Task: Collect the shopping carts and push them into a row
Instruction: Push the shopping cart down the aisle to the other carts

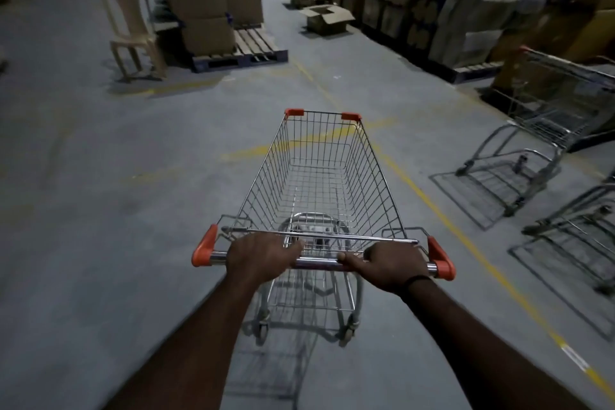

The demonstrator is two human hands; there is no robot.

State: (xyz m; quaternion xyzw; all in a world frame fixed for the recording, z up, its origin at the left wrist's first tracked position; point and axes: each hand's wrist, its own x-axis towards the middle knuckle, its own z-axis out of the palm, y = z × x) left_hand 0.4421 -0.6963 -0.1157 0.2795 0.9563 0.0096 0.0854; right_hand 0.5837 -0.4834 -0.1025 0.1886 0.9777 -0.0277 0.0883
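An empty wire shopping cart (321, 173) with orange corner caps stands straight in front of me on the grey floor. My left hand (261, 255) grips the left half of its chrome handle bar (321, 264). My right hand (391, 265) grips the right half, thumb along the bar. A second cart (545, 130) stands at the right by the stacked boxes. Part of a third cart (575, 233) shows at the right edge, nearer to me.
A beige plastic chair (131, 30) stands at the far left beside a pallet (239, 55) stacked with cardboard boxes. An open carton (327, 18) lies on the floor ahead. Box stacks line the right side. Yellow lines cross the floor.
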